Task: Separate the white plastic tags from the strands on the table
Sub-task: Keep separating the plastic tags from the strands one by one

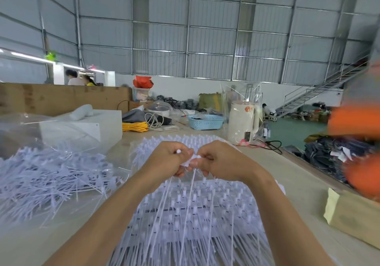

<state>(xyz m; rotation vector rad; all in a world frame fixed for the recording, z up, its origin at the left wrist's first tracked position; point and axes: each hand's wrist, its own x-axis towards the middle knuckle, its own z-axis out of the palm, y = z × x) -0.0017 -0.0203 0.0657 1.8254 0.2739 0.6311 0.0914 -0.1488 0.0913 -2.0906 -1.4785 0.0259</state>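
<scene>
A wide bed of white plastic tags on strands (191, 210) covers the table in front of me. Above its middle, my left hand (168, 158) and my right hand (222, 158) meet, both with curled fingers pinching a small bunch of white tags (190, 160). Several thin white strands (191, 185) hang down from the pinch toward me. A white tag end pokes out by my left thumb. At the left lies a loose heap of separated white tags (51, 179) on clear plastic film.
A white box (92, 125) and clear bag stand at the back left. A yellow cord coil (134, 126), blue basket (205, 121) and cream-coloured appliance (242, 123) stand behind. A cardboard box (353, 214) sits at the right edge, where a blurred person in orange (359, 142) stands.
</scene>
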